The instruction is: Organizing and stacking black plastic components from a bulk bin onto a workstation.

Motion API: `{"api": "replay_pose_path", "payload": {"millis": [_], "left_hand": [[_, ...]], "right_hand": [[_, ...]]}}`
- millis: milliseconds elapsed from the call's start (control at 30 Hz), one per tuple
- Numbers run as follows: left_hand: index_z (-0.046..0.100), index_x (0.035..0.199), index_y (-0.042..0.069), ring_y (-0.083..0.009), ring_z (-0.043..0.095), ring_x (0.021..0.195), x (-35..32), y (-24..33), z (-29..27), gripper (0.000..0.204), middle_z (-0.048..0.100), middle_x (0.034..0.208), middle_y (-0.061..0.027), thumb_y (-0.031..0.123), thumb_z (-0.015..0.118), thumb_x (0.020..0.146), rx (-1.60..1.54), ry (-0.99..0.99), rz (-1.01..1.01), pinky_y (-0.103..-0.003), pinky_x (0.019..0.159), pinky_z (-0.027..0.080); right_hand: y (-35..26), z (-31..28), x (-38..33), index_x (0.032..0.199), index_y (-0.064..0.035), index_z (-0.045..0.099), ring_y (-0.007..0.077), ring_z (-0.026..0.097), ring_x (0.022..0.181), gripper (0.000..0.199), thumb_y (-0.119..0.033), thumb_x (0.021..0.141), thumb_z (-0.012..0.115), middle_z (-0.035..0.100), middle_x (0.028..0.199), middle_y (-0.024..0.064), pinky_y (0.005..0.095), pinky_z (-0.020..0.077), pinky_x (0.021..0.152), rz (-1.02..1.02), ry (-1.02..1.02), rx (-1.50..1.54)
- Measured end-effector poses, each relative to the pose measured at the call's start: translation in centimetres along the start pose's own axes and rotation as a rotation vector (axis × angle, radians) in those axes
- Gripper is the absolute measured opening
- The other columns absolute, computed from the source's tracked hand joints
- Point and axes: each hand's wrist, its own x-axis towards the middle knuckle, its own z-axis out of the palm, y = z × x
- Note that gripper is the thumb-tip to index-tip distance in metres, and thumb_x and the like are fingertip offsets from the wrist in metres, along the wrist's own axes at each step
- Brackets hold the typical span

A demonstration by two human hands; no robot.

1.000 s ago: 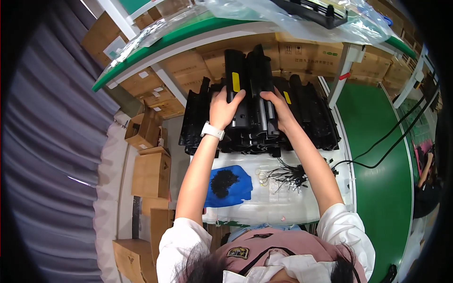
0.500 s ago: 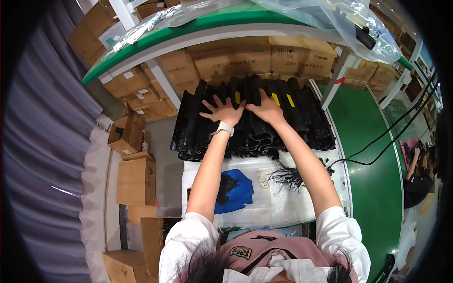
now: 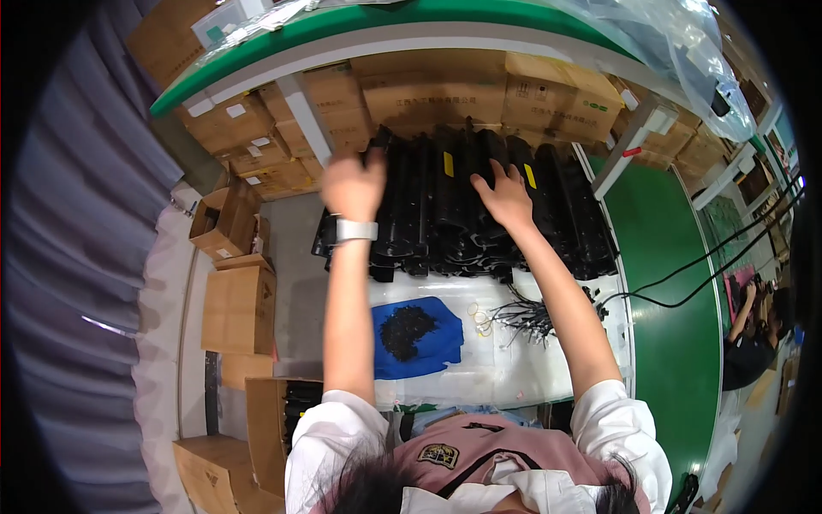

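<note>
While both arms stretch to the far edge of the bench [image 3: 514, 377], each hand meets the stack of long black cartridges [image 3: 462, 214].

Left hand [image 3: 353, 184], wrist in a white watch [image 3: 356, 230], curls its fingers round one cartridge's far end at the stack's left side — blurred, grip likely but cannot tell. Right hand [image 3: 507, 195] lies flat, fingers spread, seemingly steadying the pile. Blue tray of small black parts [image 3: 417, 338] and a cable bundle [image 3: 527, 317] sit at the near edge, within reach.
</note>
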Motion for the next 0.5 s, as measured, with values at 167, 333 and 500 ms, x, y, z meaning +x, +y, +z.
{"api": "replay_pose_path", "payload": {"millis": [167, 333, 500], "left_hand": [[0.057, 0.117, -0.005, -0.0382, 0.047, 0.121, 0.8, -17.5, -1.6, 0.083, 0.054, 0.121, -0.0290, 0.068, 0.053, 0.078, -0.205, -0.532, -0.461, -0.037, 0.100, 0.036], [0.030, 0.139, -0.006, -0.0354, 0.031, 0.134, -3.0, -21.2, -1.2, 0.109, 0.037, 0.141, -0.0230, 0.080, 0.044, 0.074, -0.215, -0.755, -0.731, -0.036, 0.109, 0.024], [0.024, 0.143, -0.002, -0.0286, 0.027, 0.137, -3.3, -15.6, -1.0, 0.103, 0.028, 0.147, -0.0216, 0.076, 0.043, 0.079, -0.436, -0.957, -0.976, -0.040, 0.110, 0.020]], "right_hand": [[-0.4, 0.4, 0.2, 0.135, -0.0123, 0.045, 0.0422, 0.034, 0.129, 0.073, -0.062, 0.082, 0.046, 0.036, 0.138, 0.0277, 0.0476, 0.0327, 0.103, -0.049, -0.003, 0.027], [0.5, 0.2, 0.7, 0.134, -0.0121, 0.047, 0.0420, 0.037, 0.127, 0.073, -0.063, 0.081, 0.048, 0.039, 0.136, 0.0282, 0.0479, 0.0315, 0.104, -0.059, -0.026, 0.040], [2.8, -1.5, 1.0, 0.132, -0.0092, 0.048, 0.0406, 0.040, 0.125, 0.073, -0.060, 0.080, 0.051, 0.042, 0.133, 0.0281, 0.0467, 0.0337, 0.103, -0.038, -0.066, 0.051]]}}
